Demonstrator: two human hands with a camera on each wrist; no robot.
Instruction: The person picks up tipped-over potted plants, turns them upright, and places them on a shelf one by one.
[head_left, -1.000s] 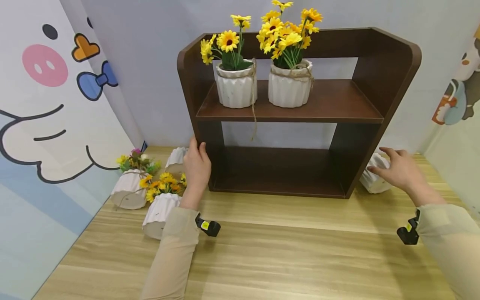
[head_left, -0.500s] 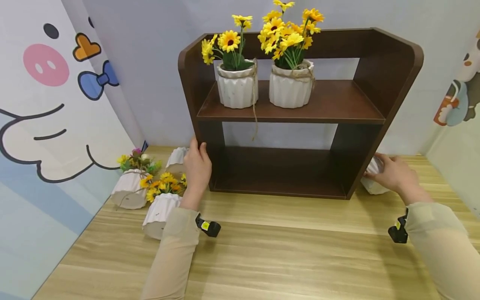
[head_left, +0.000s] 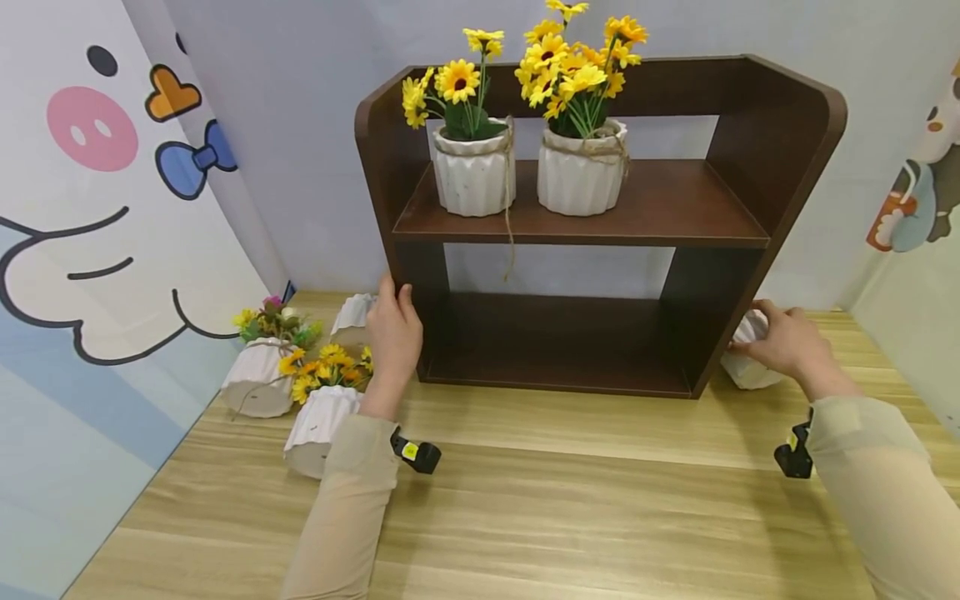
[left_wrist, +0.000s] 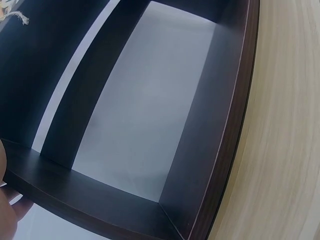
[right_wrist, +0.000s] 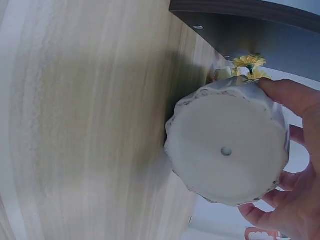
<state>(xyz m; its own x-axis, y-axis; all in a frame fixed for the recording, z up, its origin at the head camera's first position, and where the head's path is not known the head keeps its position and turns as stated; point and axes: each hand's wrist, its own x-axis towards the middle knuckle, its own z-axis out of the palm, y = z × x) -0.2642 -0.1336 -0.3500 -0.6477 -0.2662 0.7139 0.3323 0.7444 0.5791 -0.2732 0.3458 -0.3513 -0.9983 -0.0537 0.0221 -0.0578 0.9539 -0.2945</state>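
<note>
Right wrist view — white pot (right_wrist: 227, 141) lies sideways, base facing camera.

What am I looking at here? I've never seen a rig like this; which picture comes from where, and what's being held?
There's no robot: these are a person's two bare hands. The big picture comes from a head camera looking forward and down; the other two come from small wrist cameras, such as the black one by the left sleeve. The left hand grips the side of a dark brown shelf unit. The right hand holds a white pot tipped sideways, base toward the right wrist camera. Three more pots lie on their sides on the wooden table, and two flower pots stand upright on the upper shelf.
</note>
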